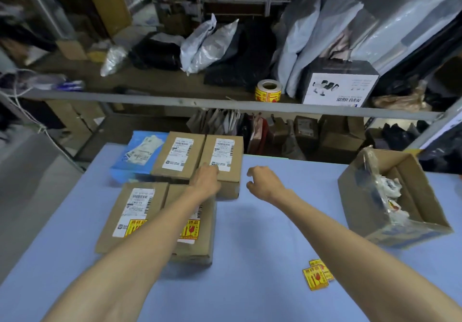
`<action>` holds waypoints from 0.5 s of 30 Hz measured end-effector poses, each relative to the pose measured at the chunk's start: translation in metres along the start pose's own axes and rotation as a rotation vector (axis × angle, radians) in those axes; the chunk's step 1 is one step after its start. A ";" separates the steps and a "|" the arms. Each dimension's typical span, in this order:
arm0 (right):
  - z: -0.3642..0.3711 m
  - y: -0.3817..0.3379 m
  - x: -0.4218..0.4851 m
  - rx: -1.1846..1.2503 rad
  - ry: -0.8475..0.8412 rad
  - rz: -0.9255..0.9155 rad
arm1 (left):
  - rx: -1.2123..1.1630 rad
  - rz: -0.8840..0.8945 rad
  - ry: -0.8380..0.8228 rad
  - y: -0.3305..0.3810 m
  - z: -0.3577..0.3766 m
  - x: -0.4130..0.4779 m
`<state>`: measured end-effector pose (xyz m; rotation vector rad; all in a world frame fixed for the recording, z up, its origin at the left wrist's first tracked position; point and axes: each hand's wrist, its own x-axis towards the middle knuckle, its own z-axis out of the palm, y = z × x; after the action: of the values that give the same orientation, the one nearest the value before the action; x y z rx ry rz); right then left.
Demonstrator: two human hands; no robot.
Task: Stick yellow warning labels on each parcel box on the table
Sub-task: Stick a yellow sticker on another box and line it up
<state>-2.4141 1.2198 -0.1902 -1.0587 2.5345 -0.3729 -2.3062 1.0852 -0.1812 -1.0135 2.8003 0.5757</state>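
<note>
Boxes: four brown cardboard parcel boxes (110,231), blue table (250,234) left side; near two wear yellow warning labels (135,226)
Left hand (205,180): on far-right box (237,151), grip unclear
Right hand (262,181): loosely curled, empty
Spares: loose yellow stickers (315,278), front-right

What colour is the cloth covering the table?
The cloth is light blue; the head view shows it.

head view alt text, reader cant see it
Four parcel boxes on a blue table: the near two carry yellow warning labels, the far two none. The left hand rests on the far right box; the right hand hovers beside it. Loose labels lie nearby.
</note>
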 end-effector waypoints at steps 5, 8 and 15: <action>0.015 -0.013 0.023 0.049 -0.019 0.039 | -0.049 -0.027 -0.030 -0.016 0.007 0.026; 0.025 -0.019 0.038 0.131 -0.029 0.107 | -0.024 -0.030 -0.077 -0.025 0.017 0.040; 0.047 -0.025 0.062 0.513 -0.015 0.261 | 0.008 -0.049 0.056 -0.021 0.028 0.066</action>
<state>-2.4190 1.1535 -0.2374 -0.5288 2.3298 -0.8726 -2.3448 1.0417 -0.2283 -1.1095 2.8144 0.5378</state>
